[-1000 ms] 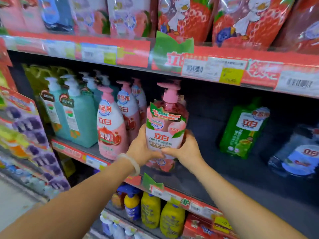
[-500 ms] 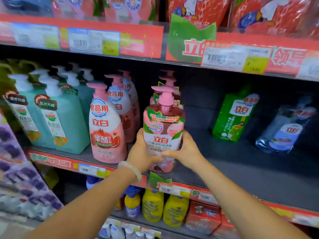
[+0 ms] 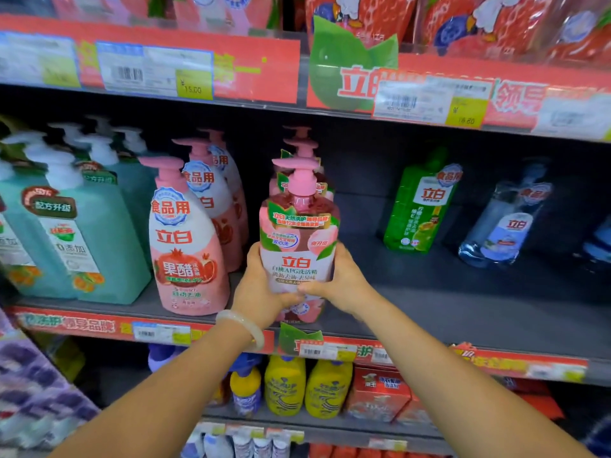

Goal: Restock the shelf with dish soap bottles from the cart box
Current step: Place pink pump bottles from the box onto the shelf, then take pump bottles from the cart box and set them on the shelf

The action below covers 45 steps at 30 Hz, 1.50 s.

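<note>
- Bottle [image 3: 299, 246] is held by both hands at the shelf's [image 3: 463, 312] front edge, base low over or on the lip; contact with the shelf is hidden by the hands.
- Left hand [image 3: 261, 292] is wrapped round the lower left side, fingers curled on the label; right hand [image 3: 340, 282] is clamped on the lower right, thumb across the front.
- Risk: a tip forward off the lip is likely if the base is released too near the edge.
- Risk: the pink neighbour [image 3: 188, 246], just beside on the left, could be knocked by the left knuckles.
- Risk: like bottles stand close behind; a hard push could topple that row.
- Long axis is upright, nearly vertical; the pump [image 3: 296, 166] is on top, its nozzle pointing left, and the label faces the aisle.
</note>
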Available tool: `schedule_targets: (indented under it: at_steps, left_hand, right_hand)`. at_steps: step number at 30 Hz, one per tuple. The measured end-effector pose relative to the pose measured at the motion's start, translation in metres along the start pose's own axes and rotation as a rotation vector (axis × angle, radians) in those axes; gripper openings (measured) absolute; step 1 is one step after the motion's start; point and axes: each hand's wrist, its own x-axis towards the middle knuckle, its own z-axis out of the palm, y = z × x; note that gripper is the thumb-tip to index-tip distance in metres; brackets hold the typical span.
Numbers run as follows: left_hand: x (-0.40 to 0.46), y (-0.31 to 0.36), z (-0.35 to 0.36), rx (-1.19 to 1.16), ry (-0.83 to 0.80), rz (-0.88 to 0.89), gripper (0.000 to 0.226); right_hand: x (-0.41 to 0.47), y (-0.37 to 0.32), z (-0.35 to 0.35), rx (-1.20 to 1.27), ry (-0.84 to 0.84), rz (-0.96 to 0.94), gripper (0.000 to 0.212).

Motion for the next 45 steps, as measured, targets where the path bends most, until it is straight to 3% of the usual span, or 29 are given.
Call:
schedule_targets:
  at_steps: [5,11,15,19,21,27,34,40,45]
  left_hand:
    - [-0.004,0.003,0.001,0.001,0.008,-0.029,0.081]
    - [-0.023,0.021,0.003,0.134,0.101,-0.1,0.097]
    - [-0.054,0.029,0.015,0.406,0.21,-0.127,0.099]
    - [-0.085,0.043,0.039,0.565,0.24,0.024,0.081]
    - [-0.098,0.055,0.065,0.598,0.153,0.107,0.077]
    - [-0.155,0.095,0.181,0.95,-0.381,0.203,0.081]
    - [-0.277,0.144,0.337,0.959,-0.788,0.335,0.078]
    - [-0.378,0.19,0.445,0.921,-0.999,0.542,0.069]
    - [-0.431,0.213,0.512,0.914,-1.145,0.66,0.069]
  right_hand:
    - [-0.002,-0.004,0.001,0.009,0.007,0.031,0.086]
    - [-0.017,-0.003,0.003,-0.019,0.031,0.069,0.083]
    - [-0.044,0.008,-0.002,-0.247,0.011,0.138,0.096]
    - [-0.085,0.023,-0.023,-0.481,-0.031,0.073,0.077]
    - [-0.112,0.035,-0.041,-0.597,-0.052,0.084,0.08]
    - [-0.218,0.082,-0.13,-0.839,0.007,0.143,0.073]
    - [-0.409,0.149,-0.238,-0.931,0.118,0.521,0.06]
    - [-0.551,0.172,-0.311,-0.833,0.262,0.786,0.063]
    - [-0.617,0.196,-0.351,-0.773,0.333,0.937,0.074]
